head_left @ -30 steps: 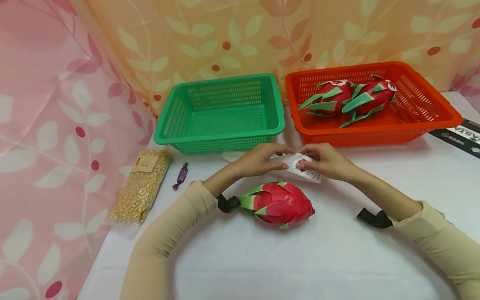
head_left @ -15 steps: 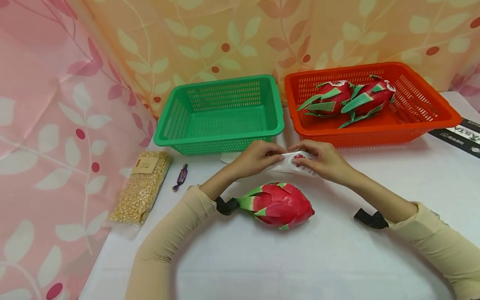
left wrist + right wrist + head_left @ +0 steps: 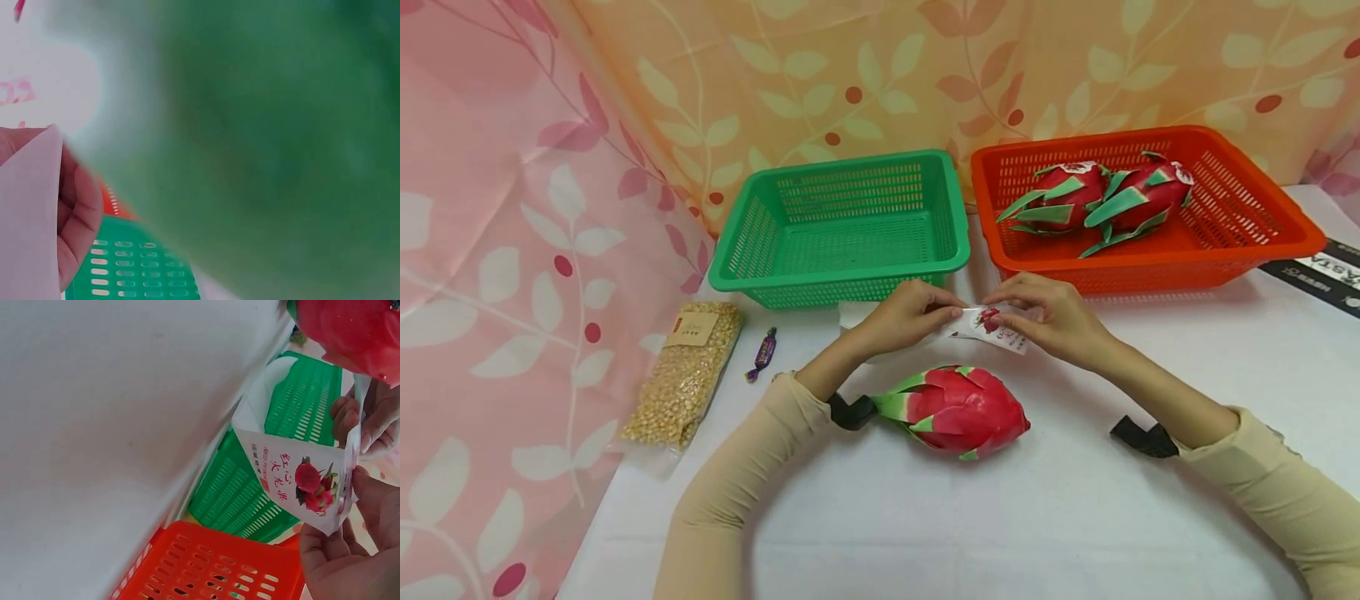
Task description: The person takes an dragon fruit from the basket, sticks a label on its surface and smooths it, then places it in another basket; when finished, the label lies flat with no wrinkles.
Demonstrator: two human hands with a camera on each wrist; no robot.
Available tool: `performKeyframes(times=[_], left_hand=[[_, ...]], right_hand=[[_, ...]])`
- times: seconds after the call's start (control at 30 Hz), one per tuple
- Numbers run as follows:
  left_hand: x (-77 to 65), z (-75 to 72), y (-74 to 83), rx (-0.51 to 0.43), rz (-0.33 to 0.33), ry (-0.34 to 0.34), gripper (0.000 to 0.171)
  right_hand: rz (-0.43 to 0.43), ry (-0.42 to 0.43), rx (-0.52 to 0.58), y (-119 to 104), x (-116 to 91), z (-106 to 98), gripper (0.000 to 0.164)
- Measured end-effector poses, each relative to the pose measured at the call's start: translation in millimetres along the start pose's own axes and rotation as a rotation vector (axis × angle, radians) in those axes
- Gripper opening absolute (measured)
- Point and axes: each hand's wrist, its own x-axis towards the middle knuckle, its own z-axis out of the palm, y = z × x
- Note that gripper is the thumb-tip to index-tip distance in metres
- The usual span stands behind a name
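Note:
Both hands pinch the top edge of a white sheet printed with a dragon fruit picture and red characters (image 3: 294, 478). My left hand (image 3: 910, 321) grips it at the left, thumb in front, and a plain white part extends behind that hand. My right hand (image 3: 1052, 321) pinches the printed part from the right, with thumb and fingers close to the picture. Just below the hands a red dragon fruit with green scales (image 3: 966, 412) lies on the table. In the left wrist view a green blur hides most of the scene; a white sheet edge (image 3: 28, 212) shows beside curled fingers.
Behind the hands stand a green basket (image 3: 838, 287) and an orange basket (image 3: 1150, 271); the orange one holds two dragon fruits (image 3: 1138, 196). A bag of yellow kernels (image 3: 685, 375) and a purple wrapped candy (image 3: 763, 354) lie left. A black-and-white package (image 3: 1322, 271) lies far right.
Both hands have shifted slightly left and away from the body with the printed sheet. The sheet folded back, then its printed face turned into view again; more white shows behind my left hand.

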Motion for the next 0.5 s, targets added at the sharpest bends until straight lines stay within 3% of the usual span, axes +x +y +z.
performKeyframes(times=[0.27, 0.5], left_hand=[[0.0, -1.5, -1.8, -0.016, -0.026, -0.035, 0.022], [1.6, -3.0, -14.0, -0.038, -0.066, -0.023, 0.021]], right_hand=[[-0.133, 0.081, 0.105, 3, 0, 1, 0.028], [-0.070, 0.085, 0.166, 2, -4, -7, 0.028]])
